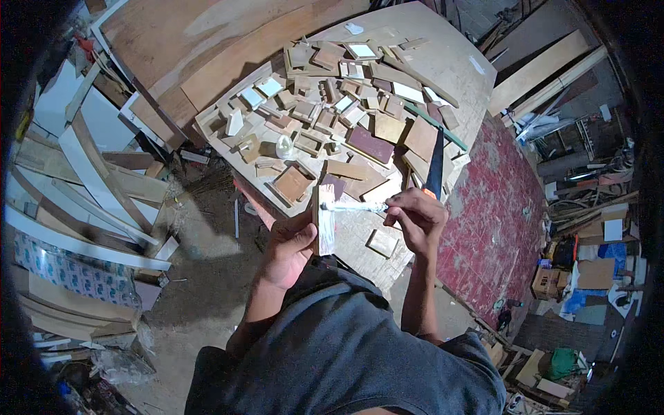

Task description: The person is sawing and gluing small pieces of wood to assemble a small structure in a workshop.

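Note:
My left hand (288, 254) is closed round a small wooden block (325, 238), held upright above the near edge of the table. White smears streak the block's facing side. Pinched in the fingers of my right hand (418, 220) is a thin stick (356, 206) coated in white, its far end touching the block. Whether that end has bristles I cannot tell. Just beyond my right hand a hand saw (436, 162) with a dark blade and orange handle lies on the table. A small flat wooden piece (382, 243) rests between my arms.
Many wood offcuts (325, 104) crowd the wooden table (456, 59), with a clear rounded container (284, 146) among them. Boards and curved strips (104, 173) pile up at the left. A worn red surface (484, 214) lies to the right, beyond it boxes (550, 282) and clutter.

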